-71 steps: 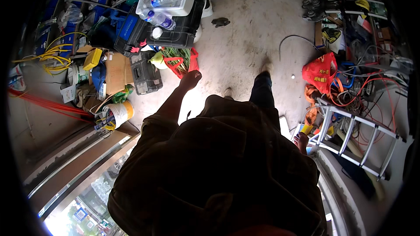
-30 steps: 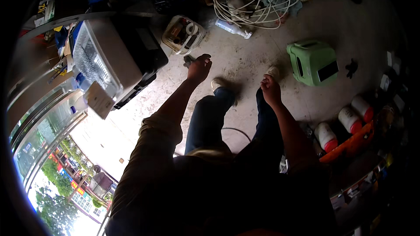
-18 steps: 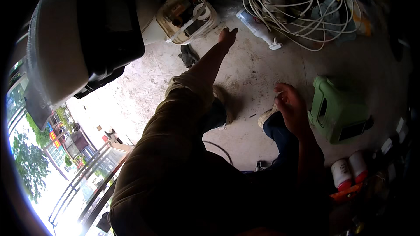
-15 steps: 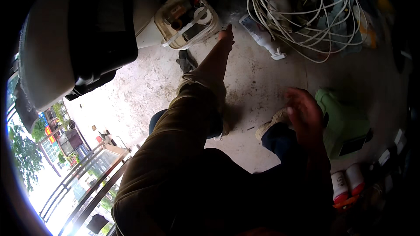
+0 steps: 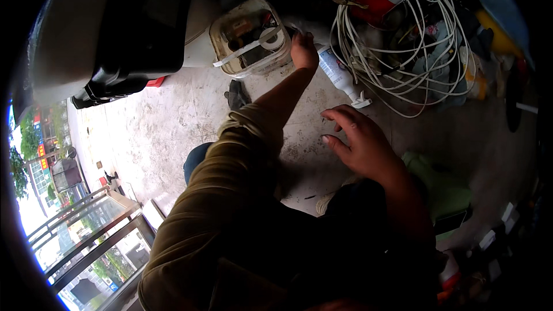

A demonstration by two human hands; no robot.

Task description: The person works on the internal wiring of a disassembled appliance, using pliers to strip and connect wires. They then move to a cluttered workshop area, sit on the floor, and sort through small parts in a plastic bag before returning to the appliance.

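I reach my left hand (image 5: 303, 49) to the right side of a clear plastic tub (image 5: 247, 52) holding a white roll (image 5: 271, 43) and small items. The fingers are curled; what they grip, if anything, is hidden. Just right of it a white spray bottle (image 5: 338, 74) lies on the floor beside coiled white cable (image 5: 368, 52). My right hand (image 5: 351, 138) is open over the floor below the bottle, fingers bent and apart, holding nothing. A dark rag or glove (image 5: 236, 95) lies below the tub.
A large black case (image 5: 135, 29) stands at upper left. A green plastic container (image 5: 443, 187) sits at right, partly shadowed, with red-and-white cylinders (image 5: 449, 273) below. A glass door frame (image 5: 92, 236) opens onto greenery at lower left. Cluttered bags and a yellow item (image 5: 492, 31) fill the upper right.
My view has swung from the doorway clutter toward the tub as I bent lower. My left arm has stretched out to the tub's side; my right hand has moved up and inward.
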